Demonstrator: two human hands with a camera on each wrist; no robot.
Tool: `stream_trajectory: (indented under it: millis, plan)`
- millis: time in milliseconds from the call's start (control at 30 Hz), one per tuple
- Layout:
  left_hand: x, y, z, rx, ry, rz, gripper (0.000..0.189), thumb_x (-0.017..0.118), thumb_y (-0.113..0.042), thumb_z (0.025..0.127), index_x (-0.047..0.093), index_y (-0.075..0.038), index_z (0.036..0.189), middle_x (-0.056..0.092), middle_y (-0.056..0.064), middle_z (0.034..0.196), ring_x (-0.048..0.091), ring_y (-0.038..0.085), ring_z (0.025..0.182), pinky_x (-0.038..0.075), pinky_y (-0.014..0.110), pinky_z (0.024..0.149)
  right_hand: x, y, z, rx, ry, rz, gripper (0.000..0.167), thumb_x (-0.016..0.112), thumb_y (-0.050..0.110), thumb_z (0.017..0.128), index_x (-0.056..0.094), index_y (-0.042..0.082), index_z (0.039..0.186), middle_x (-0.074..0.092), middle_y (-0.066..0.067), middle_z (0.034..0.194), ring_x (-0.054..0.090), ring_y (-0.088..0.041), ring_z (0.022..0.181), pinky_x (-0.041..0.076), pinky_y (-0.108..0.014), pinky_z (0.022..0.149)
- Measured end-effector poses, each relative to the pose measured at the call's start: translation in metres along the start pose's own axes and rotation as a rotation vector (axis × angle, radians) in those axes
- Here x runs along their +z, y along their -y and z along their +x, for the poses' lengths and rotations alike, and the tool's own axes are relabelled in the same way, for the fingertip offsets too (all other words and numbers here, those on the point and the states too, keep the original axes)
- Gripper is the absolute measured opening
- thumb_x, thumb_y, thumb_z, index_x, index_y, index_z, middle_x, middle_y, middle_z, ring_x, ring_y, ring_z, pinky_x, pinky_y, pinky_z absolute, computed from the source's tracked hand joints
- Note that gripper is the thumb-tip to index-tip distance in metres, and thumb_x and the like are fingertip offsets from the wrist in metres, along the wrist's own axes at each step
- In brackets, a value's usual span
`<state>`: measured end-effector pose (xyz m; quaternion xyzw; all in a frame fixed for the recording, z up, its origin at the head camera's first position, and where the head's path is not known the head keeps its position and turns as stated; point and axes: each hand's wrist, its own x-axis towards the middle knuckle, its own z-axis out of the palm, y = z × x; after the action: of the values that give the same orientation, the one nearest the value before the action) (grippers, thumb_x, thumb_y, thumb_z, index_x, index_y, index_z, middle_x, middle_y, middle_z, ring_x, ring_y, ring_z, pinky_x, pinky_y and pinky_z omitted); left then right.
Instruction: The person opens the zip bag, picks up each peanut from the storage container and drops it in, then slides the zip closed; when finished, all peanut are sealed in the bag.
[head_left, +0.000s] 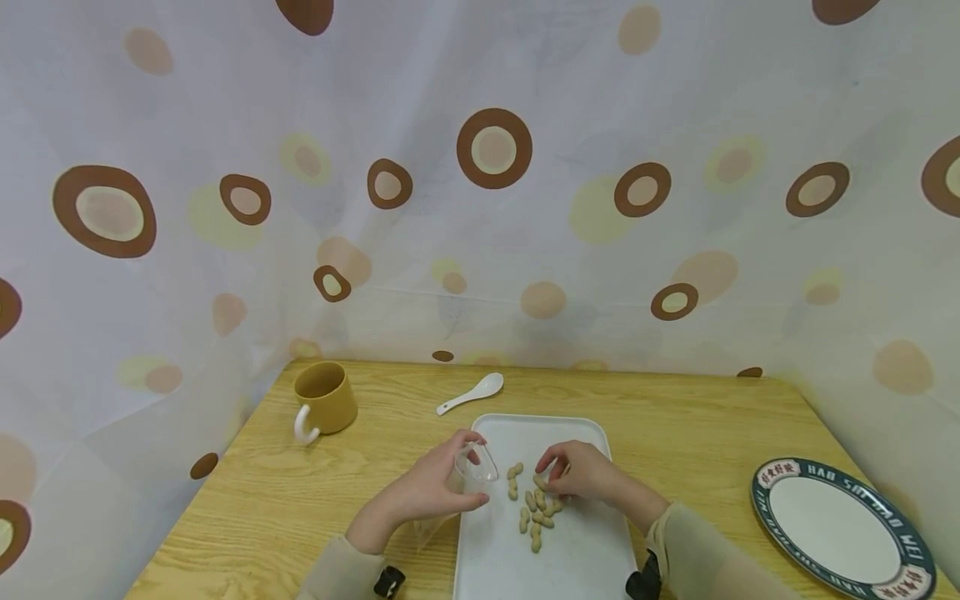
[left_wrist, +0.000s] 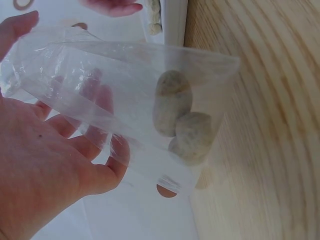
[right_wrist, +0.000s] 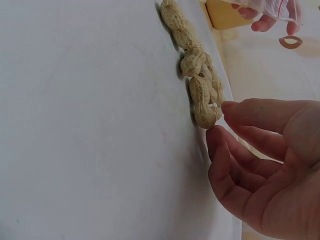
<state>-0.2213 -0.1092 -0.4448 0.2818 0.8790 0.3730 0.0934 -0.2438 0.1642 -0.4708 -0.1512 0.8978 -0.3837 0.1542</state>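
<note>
My left hand (head_left: 431, 483) holds a clear plastic zip bag (left_wrist: 135, 95) beside the tray's left edge, with its mouth spread toward the tray. Inside the bag's lower corner lie a few peanuts (left_wrist: 172, 102), seen through the plastic. Several more unshelled peanuts (head_left: 536, 508) lie in a loose cluster on the white tray (head_left: 502, 567). Above the tray, my right hand (head_left: 585, 472) reaches to the back of this cluster. Its thumb and fingertips are right at the end of one peanut (right_wrist: 202, 102), with a gap between them.
A yellow mug (head_left: 326, 400) with a white handle stands at the back left of the wooden table (head_left: 675, 417). Behind the tray lies a white spoon (head_left: 472, 393). An oval plate (head_left: 836, 525) with a dark patterned rim is at the right. A patterned curtain (head_left: 420, 233) hangs behind.
</note>
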Motion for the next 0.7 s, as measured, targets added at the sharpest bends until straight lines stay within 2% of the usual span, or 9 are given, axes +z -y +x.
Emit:
stream_trajectory:
  millis: [100, 300, 700]
  plan:
    - [0.0000, -0.0003, -0.0006, 0.014, 0.003, -0.014, 0.069, 0.077, -0.031, 0.083, 0.041, -0.009, 0.138, 0.061, 0.011, 0.118, 0.058, 0.029, 0.110, 0.045, 0.041, 0.088, 0.0003, -0.0012, -0.0007, 0.005, 0.010, -0.002, 0.017, 0.073, 0.002, 0.083, 0.070, 0.007, 0.098, 0.061, -0.001, 0.072, 0.056, -0.012, 0.060, 0.045, -0.026, 0.055]
    - [0.0010, -0.0001, -0.0018, 0.013, 0.007, -0.009, 0.070, 0.077, -0.034, 0.083, 0.041, -0.011, 0.138, 0.062, 0.011, 0.118, 0.058, 0.028, 0.109, 0.045, 0.040, 0.089, 0.0023, -0.0010, -0.0029, 0.008, 0.008, -0.002, 0.016, 0.074, 0.001, 0.081, 0.070, 0.007, 0.096, 0.060, 0.000, 0.071, 0.053, -0.012, 0.059, 0.044, -0.027, 0.055]
    - [0.0026, 0.0032, -0.0011, 0.003, -0.001, 0.002, 0.071, 0.077, -0.033, 0.083, 0.040, -0.011, 0.140, 0.062, 0.009, 0.119, 0.058, 0.027, 0.111, 0.046, 0.042, 0.092, 0.0076, -0.0022, -0.0026, 0.057, -0.061, -0.028, 0.008, 0.076, 0.004, 0.082, 0.072, 0.008, 0.087, 0.057, 0.000, 0.069, 0.050, -0.013, 0.062, 0.042, -0.025, 0.056]
